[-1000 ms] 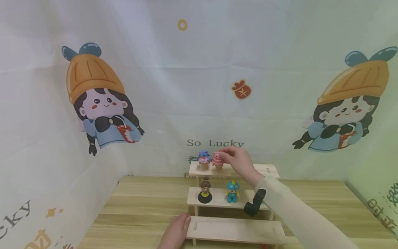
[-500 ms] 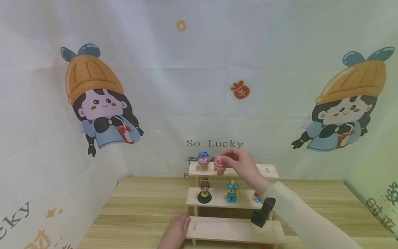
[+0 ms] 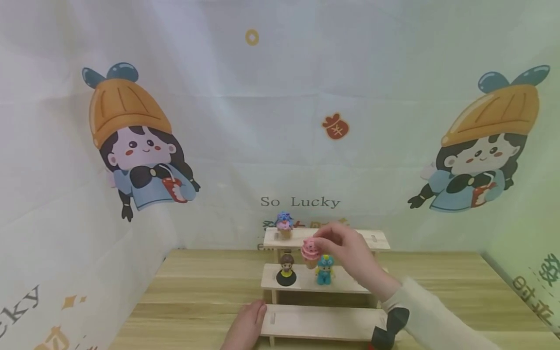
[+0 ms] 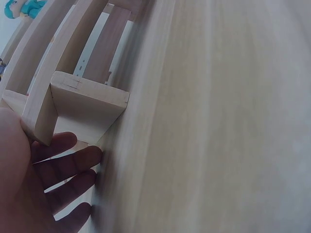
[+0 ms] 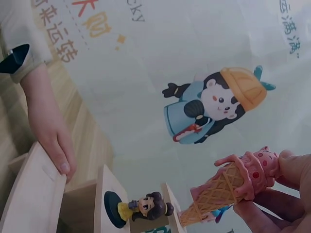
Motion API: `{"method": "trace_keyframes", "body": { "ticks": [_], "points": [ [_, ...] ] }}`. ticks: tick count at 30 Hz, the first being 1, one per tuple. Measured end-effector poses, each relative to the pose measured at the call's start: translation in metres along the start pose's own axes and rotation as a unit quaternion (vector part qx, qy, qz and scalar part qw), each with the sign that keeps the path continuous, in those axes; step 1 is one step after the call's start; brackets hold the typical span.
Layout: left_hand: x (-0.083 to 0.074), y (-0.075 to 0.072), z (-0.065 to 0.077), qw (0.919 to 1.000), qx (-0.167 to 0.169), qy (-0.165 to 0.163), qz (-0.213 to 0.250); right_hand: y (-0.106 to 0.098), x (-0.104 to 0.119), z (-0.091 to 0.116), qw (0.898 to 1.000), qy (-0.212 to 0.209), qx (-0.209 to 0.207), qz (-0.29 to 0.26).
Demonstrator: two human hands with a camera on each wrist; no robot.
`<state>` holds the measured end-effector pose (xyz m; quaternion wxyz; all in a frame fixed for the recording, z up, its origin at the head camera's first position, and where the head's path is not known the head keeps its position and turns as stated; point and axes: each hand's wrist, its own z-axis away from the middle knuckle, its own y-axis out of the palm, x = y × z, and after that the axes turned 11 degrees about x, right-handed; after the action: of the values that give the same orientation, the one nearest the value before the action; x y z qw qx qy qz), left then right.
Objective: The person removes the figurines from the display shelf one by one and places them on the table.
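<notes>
My right hand pinches a pink ice-cream-cone toy figure between thumb and fingers, in front of the wooden tiered stand's upper tiers. Close up in the right wrist view, the cone toy has a waffle-pattern base and a pink animal head. My left hand holds the left end of the lowest tier. In the left wrist view, the board's end sits between the thumb and index finger of that hand, its other fingers loosely bent below.
A blue-topped cone figure stands on the top tier. On the middle tier are a brown-haired doll on a black base and a turquoise figure. A patterned cloth hangs behind the wooden table.
The pink cone toy has been lifted off the top tier and brought down and forward, gripped by my right hand. My left hand stays at the lowest tier.
</notes>
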<state>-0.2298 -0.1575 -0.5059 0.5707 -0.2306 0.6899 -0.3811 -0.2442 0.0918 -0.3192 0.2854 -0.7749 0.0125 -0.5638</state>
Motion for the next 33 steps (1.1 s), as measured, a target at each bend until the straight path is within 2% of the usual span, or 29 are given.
{"method": "trace_keyframes", "body": {
  "ticks": [6, 13, 22, 26, 29, 33],
  "points": [
    [0.001, 0.001, -0.001, 0.9998, -0.011, 0.015, -0.008, 0.007, -0.001, 0.023, 1.000, -0.013, -0.002, 0.005],
    [0.003, 0.001, -0.002, 0.9997, -0.010, 0.019, -0.008, 0.023, -0.013, 0.042, 0.999, -0.043, 0.010, 0.019],
    [0.007, 0.005, -0.004, 0.9999, -0.008, 0.010, -0.006, 0.039, -0.031, 0.061, 0.995, -0.006, 0.059, -0.077],
    [0.005, 0.003, -0.003, 0.9998, -0.013, 0.013, -0.005, 0.047, -0.044, 0.067, 0.996, 0.016, 0.072, -0.041],
    [0.004, 0.003, -0.003, 0.9998, -0.013, 0.015, -0.007, 0.055, -0.056, 0.072, 0.996, 0.014, 0.084, 0.005],
    [0.002, 0.002, -0.002, 0.9999, -0.007, 0.011, -0.003, 0.065, -0.069, 0.078, 0.993, 0.028, 0.117, -0.018]
  ]
}}
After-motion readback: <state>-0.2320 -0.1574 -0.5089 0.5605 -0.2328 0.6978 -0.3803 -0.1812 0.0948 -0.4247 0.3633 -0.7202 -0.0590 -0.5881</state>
